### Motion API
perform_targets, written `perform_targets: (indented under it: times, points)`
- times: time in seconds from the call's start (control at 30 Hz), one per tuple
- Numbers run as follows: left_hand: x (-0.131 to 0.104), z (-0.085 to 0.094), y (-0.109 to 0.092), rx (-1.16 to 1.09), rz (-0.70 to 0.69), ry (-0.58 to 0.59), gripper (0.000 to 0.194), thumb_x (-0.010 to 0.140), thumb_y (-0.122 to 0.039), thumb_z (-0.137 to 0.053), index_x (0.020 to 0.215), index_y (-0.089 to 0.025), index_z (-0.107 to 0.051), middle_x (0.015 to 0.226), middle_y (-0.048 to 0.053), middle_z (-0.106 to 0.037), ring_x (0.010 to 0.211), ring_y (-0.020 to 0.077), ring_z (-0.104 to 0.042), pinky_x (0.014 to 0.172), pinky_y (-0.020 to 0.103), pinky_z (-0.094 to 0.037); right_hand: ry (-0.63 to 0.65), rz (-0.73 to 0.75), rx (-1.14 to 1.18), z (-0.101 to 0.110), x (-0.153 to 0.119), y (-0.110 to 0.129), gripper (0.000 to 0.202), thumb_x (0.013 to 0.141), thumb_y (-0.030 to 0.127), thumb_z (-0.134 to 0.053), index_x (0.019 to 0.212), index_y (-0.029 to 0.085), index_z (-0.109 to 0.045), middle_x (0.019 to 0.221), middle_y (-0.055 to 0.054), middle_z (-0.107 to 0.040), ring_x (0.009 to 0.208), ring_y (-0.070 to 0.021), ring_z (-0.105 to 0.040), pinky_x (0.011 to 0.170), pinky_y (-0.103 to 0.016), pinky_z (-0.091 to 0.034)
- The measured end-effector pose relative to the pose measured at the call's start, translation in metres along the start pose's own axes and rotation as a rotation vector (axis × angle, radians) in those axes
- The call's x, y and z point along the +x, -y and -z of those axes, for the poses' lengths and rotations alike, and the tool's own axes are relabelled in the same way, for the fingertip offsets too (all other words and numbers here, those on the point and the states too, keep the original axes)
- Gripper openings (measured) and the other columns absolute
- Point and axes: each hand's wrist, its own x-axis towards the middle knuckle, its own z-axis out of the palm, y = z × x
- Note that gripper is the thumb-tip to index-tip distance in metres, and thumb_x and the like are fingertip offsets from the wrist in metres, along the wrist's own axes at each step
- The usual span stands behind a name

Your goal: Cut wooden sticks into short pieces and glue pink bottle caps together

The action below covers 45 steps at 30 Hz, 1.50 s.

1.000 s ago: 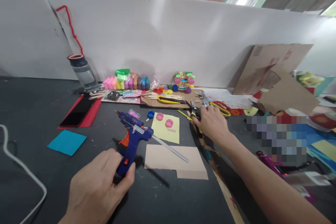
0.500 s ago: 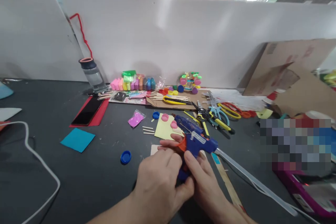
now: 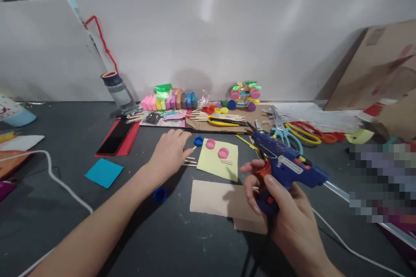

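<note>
My right hand (image 3: 286, 207) grips a blue hot glue gun (image 3: 282, 162) with an orange trigger; its nozzle points up and left, and a clear glue stick (image 3: 338, 190) juts from the rear. Over the middle of the table stretches my left hand (image 3: 170, 153), thumb apart from the fingers, near thin wooden sticks (image 3: 191, 162) and a blue bottle cap (image 3: 198, 141). Beneath it, the purple packet is hidden. Two pink caps (image 3: 223, 153) and short stick pieces lie on a yellow paper square (image 3: 214, 169). Another blue cap (image 3: 160, 195) sits below my left forearm's edge.
Cardboard pieces (image 3: 211, 199) lie in front. A phone (image 3: 115, 136), teal paper (image 3: 104, 173) and a water bottle (image 3: 119, 93) stand left. Along the back are clay packs (image 3: 170, 98), a small model with caps (image 3: 245, 94) and scissors (image 3: 282, 130). White cables cross both sides.
My left hand has come off the glue gun and moved forward and left over the purple packet. My right hand has shifted right with the gun. The view has turned slightly.
</note>
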Motion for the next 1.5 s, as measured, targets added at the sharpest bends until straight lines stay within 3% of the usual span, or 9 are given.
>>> perform_targets:
  times: [0.17,0.43,0.53,0.63,0.77,1.0,1.13,1.3,1.5]
  points:
    - [0.032,-0.003,0.017,-0.027,-0.061,0.175,0.012,0.092,-0.022,-0.061,0.098,-0.014,-0.067,0.101,0.007,-0.069,0.098,0.0217,-0.063,0.087,0.039,-0.049,-0.022,0.001,-0.057,0.002,0.002,0.002,0.028,0.091,0.046,-0.065,0.1,0.019,-0.065,0.077,-0.003,-0.064,0.049,-0.0084,-0.047,0.039,-0.017,-0.036]
    - [0.015,-0.01,0.03,-0.074,-0.145,0.321,0.009,0.087,-0.023,-0.066,0.085,-0.014,-0.067,0.087,0.003,-0.067,0.082,0.0174,-0.061,0.075,0.033,-0.049,0.019,-0.061,-0.09,0.005,0.002,0.004,0.041,0.087,0.058,-0.065,0.105,0.021,-0.065,0.076,-0.003,-0.064,0.048,-0.0087,-0.048,0.041,-0.018,-0.04]
    - [0.015,-0.012,0.026,-0.082,-0.156,0.304,0.012,0.09,-0.02,-0.061,0.08,-0.014,-0.066,0.081,0.002,-0.066,0.075,0.0157,-0.06,0.07,0.031,-0.047,0.052,-0.063,-0.134,0.005,0.003,0.003,0.046,0.087,0.063,-0.062,0.106,0.021,-0.064,0.071,-0.003,-0.062,0.044,-0.0087,-0.044,0.037,-0.019,-0.035]
    - [0.027,-0.016,0.017,-0.073,-0.174,0.225,0.012,0.093,-0.02,-0.057,0.092,-0.014,-0.067,0.091,0.004,-0.067,0.085,0.0182,-0.061,0.077,0.034,-0.048,0.069,-0.086,-0.216,0.009,0.004,-0.001,0.045,0.091,0.061,-0.055,0.102,0.019,-0.065,0.054,0.001,-0.051,0.039,-0.0093,-0.034,0.03,-0.019,-0.023]
    - [0.054,-0.029,0.002,-0.056,-0.244,0.153,0.025,0.09,-0.03,-0.064,0.11,-0.015,-0.064,0.116,0.009,-0.062,0.112,0.0254,-0.056,0.095,0.044,-0.045,0.074,-0.076,-0.254,0.014,0.001,-0.006,0.041,0.096,0.055,-0.048,0.1,0.018,-0.064,0.058,0.0,-0.055,0.046,-0.0114,-0.043,0.035,-0.019,-0.031]
    - [0.08,-0.048,-0.01,-0.115,-0.273,0.116,0.019,0.086,-0.033,-0.067,0.095,-0.016,-0.065,0.114,0.008,-0.062,0.115,0.027,-0.053,0.099,0.049,-0.041,0.098,-0.123,-0.255,0.019,-0.001,-0.006,0.048,0.096,0.063,-0.045,0.109,0.018,-0.059,0.064,-0.001,-0.057,0.048,-0.0107,-0.044,0.039,-0.02,-0.031]
    - [0.061,-0.031,-0.013,-0.265,-0.236,0.085,0.011,0.082,-0.021,-0.065,0.091,-0.017,-0.059,0.099,0.006,-0.064,0.095,0.0218,-0.057,0.087,0.037,-0.046,0.11,-0.117,-0.249,0.021,-0.002,-0.009,0.054,0.093,0.069,-0.047,0.108,0.018,-0.058,0.065,-0.001,-0.057,0.048,-0.011,-0.044,0.039,-0.02,-0.031]
    - [-0.003,0.001,-0.022,-0.491,-0.143,0.096,0.007,0.083,-0.016,-0.056,0.086,-0.02,-0.051,0.083,-0.001,-0.064,0.075,0.0145,-0.06,0.07,0.026,-0.047,0.12,-0.128,-0.207,0.011,-0.004,-0.013,0.05,0.09,0.066,-0.055,0.101,0.018,-0.062,0.066,0.0,-0.055,0.05,-0.0109,-0.044,0.044,-0.021,-0.038]
    - [-0.07,0.001,-0.047,-0.849,0.037,0.231,0.011,0.08,-0.013,-0.058,0.084,-0.022,-0.054,0.078,-0.004,-0.065,0.07,0.0123,-0.06,0.065,0.022,-0.046,0.075,-0.128,-0.325,-0.008,-0.01,-0.016,0.051,0.082,0.069,-0.061,0.096,0.02,-0.067,0.076,-0.005,-0.065,0.05,-0.014,-0.053,0.046,-0.025,-0.049]
